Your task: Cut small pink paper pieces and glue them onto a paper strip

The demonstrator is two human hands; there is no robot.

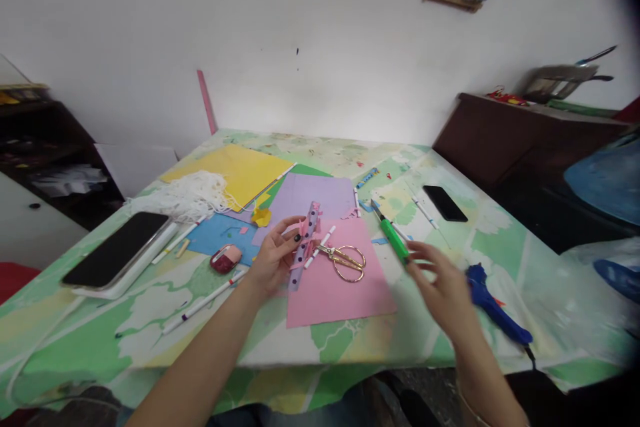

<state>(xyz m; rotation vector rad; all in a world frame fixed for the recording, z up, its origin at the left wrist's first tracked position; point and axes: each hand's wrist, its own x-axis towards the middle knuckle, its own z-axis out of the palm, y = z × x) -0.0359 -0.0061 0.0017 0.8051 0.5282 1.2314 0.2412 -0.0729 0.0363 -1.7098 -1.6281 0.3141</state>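
My left hand point(279, 250) is closed on a purple paper strip with dark dots point(299, 257), which has pink paper pieces attached along it. My right hand point(436, 277) has its fingers at the rear end of a green craft knife point(395, 241), whose blade points away to the upper left. Between the hands, gold-handled scissors point(349, 263) lie on a pink paper sheet point(345, 307). Beside the strip is a white marker point(320, 247). A lilac sheet point(320, 193) lies behind the pink one.
Yellow point(250, 167) and blue sheets point(210, 237) lie left, near white yarn point(187, 197) and a phone on a white box point(117, 250). On the right are a black phone point(445, 203) and a blue glue gun point(495, 307). A dark cabinet point(480, 140) adjoins the table.
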